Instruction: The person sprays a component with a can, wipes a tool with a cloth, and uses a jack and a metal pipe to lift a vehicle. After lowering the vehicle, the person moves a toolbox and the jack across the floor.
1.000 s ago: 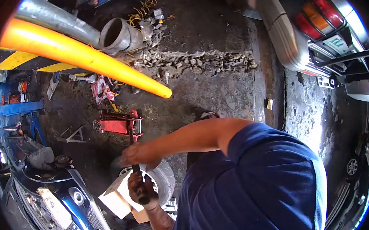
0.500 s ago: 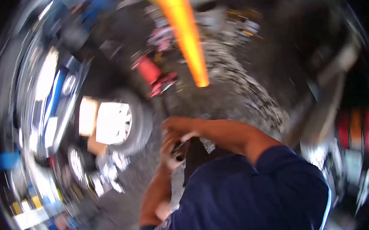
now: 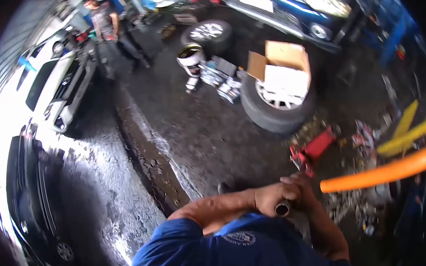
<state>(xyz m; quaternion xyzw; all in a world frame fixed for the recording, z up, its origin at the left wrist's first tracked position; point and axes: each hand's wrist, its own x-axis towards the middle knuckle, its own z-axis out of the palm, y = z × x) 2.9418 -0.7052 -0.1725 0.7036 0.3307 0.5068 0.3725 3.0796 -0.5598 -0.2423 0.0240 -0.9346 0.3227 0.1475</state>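
Note:
My left hand point(image 3: 273, 199) is closed around a metal pipe point(image 3: 282, 208), whose round open end faces me just below the fingers. Close against it, my right hand point(image 3: 303, 190) is wrapped round the same pipe farther along, its fingers partly hidden behind the left. Just beyond the hands lies a red floor jack point(image 3: 317, 144) on the dirty floor, in line with the pipe. An orange tube point(image 3: 381, 171) juts in from the right, its tip close to my right hand.
An open cardboard box point(image 3: 287, 58) rests on a wheel point(image 3: 273, 116). Behind are a bucket point(image 3: 191, 60), another wheel point(image 3: 218, 36) and a blue vehicle point(image 3: 283, 9). A floor channel point(image 3: 151, 162) runs at left. One person point(image 3: 107, 26) stands far left, near a white car point(image 3: 47, 90).
My view has swung left, so the jack, box and wheel now appear farther right and a person and cars have come into view. Both hands remain together on the pipe.

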